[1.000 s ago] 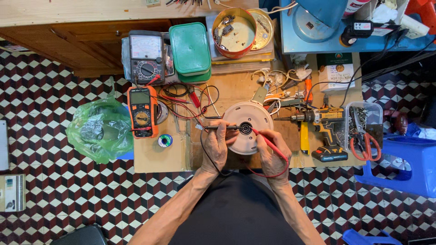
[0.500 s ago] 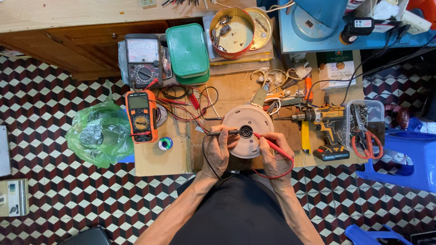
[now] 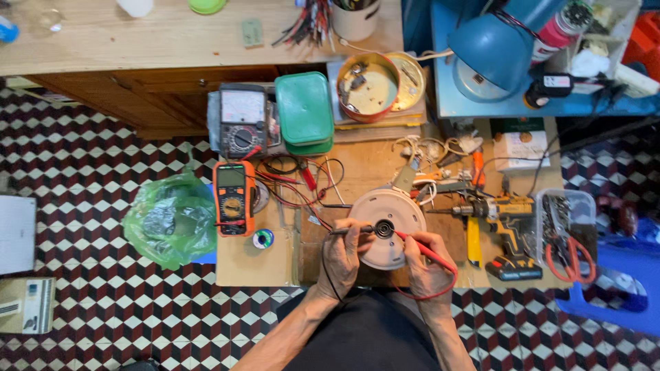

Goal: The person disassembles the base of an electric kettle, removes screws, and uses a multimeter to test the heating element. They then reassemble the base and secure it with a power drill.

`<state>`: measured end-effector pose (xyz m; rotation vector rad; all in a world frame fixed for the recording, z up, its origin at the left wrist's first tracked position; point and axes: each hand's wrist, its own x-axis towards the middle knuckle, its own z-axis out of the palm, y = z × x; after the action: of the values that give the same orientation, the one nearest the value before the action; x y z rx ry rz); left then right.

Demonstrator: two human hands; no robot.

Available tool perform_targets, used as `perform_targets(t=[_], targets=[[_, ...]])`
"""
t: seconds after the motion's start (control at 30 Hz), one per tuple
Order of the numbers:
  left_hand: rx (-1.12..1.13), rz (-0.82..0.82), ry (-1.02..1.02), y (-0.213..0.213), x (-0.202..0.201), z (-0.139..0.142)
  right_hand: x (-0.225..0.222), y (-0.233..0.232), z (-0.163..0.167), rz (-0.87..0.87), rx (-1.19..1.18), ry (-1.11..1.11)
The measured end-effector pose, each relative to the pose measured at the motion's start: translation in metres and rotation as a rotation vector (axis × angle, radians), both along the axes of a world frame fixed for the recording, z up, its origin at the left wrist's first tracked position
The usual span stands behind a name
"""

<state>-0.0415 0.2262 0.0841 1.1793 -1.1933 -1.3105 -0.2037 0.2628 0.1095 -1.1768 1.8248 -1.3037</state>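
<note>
Two probes meet at the hub of a round white housing near the front edge of the bench.

The left hand (image 3: pixel 350 257) pinches a black probe (image 3: pixel 354 230) in closed fingers; the right hand (image 3: pixel 426 264) grips a red probe (image 3: pixel 419 246) the same way, both tips at the dark centre of the white housing (image 3: pixel 388 223). The housing lies flat between an orange meter (image 3: pixel 232 198) and a yellow drill (image 3: pixel 505 220). It looks rigid and smooth, probably light plastic that could slide under pressure; the rim seems the safest hold. The probes are thin, stiff sticks on limp leads, best held mid-shaft.
</note>
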Motion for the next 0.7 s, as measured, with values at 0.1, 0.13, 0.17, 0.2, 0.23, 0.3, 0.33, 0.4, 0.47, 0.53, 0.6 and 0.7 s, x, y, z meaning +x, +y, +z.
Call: perform_targets(t=[0.1, 0.13, 0.17, 0.2, 0.23, 0.3, 0.33, 0.4, 0.47, 0.53, 0.6, 0.7], targets=[[-0.009, 0.001, 0.028, -0.001, 0.003, 0.001, 0.002, -0.002, -0.009, -0.029, 0.032, -0.024], [-0.001, 0.001, 0.03, -0.002, 0.004, 0.0, 0.002, -0.001, -0.012, -0.04, 0.039, -0.029], [0.009, 0.001, 0.033, -0.002, 0.005, -0.001, 0.002, -0.002, -0.015, -0.035, 0.021, -0.054], [0.02, -0.001, 0.037, -0.001, 0.006, -0.001, 0.003, -0.003, -0.019, -0.032, 0.004, -0.078], [0.032, 0.005, 0.043, -0.001, 0.007, -0.002, 0.004, -0.004, -0.022, -0.03, -0.013, -0.101], [0.06, 0.012, 0.059, -0.001, 0.008, -0.004, 0.004, -0.003, -0.026, -0.059, 0.032, -0.125], [0.054, 0.006, 0.06, -0.001, 0.008, -0.004, 0.004, -0.003, -0.027, -0.074, 0.055, -0.135], [0.045, -0.01, 0.062, 0.0, 0.009, -0.003, 0.005, -0.003, -0.027, -0.077, 0.077, -0.13], [0.031, -0.015, 0.047, 0.0, 0.009, -0.001, 0.005, -0.005, -0.025, -0.074, 0.078, -0.135], [0.023, -0.014, 0.047, 0.0, 0.009, 0.002, 0.006, -0.005, -0.022, -0.063, 0.063, -0.148], [0.021, -0.008, 0.061, -0.001, 0.01, 0.003, 0.007, -0.006, -0.019, -0.042, 0.033, -0.122], [-0.513, 0.024, -0.59, 0.001, 0.014, 0.003, 0.008, -0.004, -0.015, -0.056, 0.07, -0.04]])
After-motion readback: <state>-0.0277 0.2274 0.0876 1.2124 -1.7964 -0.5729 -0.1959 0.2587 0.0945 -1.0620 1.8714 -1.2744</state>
